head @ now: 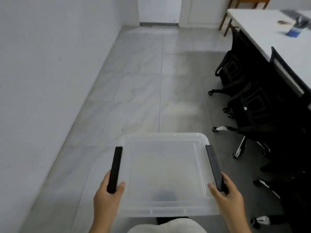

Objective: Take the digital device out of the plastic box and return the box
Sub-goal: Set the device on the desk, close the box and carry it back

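Observation:
A translucent plastic box (pixel 164 172) with its clear lid on hangs in front of me above the tiled floor, low in the view. A black latch handle runs along each side. My left hand (pixel 107 199) grips the left handle (pixel 115 169), and my right hand (pixel 227 197) grips the right handle (pixel 214 167). A faint dark patch shows through the lid near the box's near edge; I cannot tell what it is. No digital device is clearly visible in the box.
A white wall (pixel 50 81) runs along the left. Black office chairs (pixel 249 101) on castors line a white table (pixel 269 32) at the right, with blurred items on it. A grey tiled floor (pixel 143 81) leads to a white door (pixel 159 10).

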Demonstrator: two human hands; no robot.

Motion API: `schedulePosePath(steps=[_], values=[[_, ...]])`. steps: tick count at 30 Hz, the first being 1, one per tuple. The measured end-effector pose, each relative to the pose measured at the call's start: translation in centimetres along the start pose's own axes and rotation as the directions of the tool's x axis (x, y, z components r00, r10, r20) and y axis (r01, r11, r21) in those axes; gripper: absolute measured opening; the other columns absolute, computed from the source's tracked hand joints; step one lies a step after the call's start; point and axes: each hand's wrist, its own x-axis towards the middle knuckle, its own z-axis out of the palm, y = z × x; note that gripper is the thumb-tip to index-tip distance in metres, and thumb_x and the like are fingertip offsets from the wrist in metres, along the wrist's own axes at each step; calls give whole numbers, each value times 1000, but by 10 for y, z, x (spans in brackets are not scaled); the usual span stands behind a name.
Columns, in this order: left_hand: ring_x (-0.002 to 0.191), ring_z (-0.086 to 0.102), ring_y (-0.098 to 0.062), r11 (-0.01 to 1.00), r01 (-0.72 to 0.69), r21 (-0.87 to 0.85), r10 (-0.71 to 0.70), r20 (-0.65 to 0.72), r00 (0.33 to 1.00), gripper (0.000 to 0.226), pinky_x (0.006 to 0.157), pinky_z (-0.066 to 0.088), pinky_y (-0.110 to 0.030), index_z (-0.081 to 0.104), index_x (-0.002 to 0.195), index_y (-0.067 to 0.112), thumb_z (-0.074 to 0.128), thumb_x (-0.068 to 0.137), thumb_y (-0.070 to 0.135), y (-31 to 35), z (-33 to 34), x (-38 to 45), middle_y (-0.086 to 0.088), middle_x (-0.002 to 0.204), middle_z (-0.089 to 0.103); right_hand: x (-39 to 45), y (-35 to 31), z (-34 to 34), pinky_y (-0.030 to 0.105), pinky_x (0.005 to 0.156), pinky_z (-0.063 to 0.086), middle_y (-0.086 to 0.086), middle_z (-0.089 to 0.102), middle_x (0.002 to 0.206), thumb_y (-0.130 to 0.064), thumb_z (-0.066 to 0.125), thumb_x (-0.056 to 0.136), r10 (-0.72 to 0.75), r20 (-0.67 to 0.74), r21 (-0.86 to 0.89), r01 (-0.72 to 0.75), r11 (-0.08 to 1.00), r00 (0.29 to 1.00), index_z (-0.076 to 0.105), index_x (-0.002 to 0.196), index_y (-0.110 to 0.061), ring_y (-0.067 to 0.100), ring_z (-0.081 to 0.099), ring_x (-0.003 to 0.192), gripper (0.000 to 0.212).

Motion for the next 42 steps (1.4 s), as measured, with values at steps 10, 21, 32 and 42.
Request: schedulePosePath(steps=[10,21,32,42], values=[[91,51,-24,998,-50,-26,49,-28,998,52,87,42,-37,45,128,15,63,80,9,170,100,264,-6,100,55,282,-146,96,-5,60,40,5,58,97,-1,66,75,-81,2,-16,81,997,997,52,122,-7,22,56,94,49],[81,50,-27,1000,-17,-27,14,-81,997,46,78,36,-31,53,121,11,65,77,6,309,187,562,-6,78,57,554,-287,238,28,80,41,10,62,101,-8,67,76,-26,-6,-59,25,998,1000,51,124,-9,24,57,99,50],[83,51,-26,990,-134,44,128,110,986,48,80,40,-34,52,122,11,66,76,6,503,302,836,-10,89,57,788,-441,313,39,93,43,10,60,99,-2,68,74,110,-197,49,-102,994,974,52,122,-6,20,52,85,51],[81,51,-24,989,-147,14,144,126,982,47,77,37,-29,52,122,14,65,77,8,673,470,1027,-4,83,56,1077,-552,319,22,81,38,13,61,106,0,67,74,63,-203,88,-46,995,977,53,122,-3,19,53,95,50]])
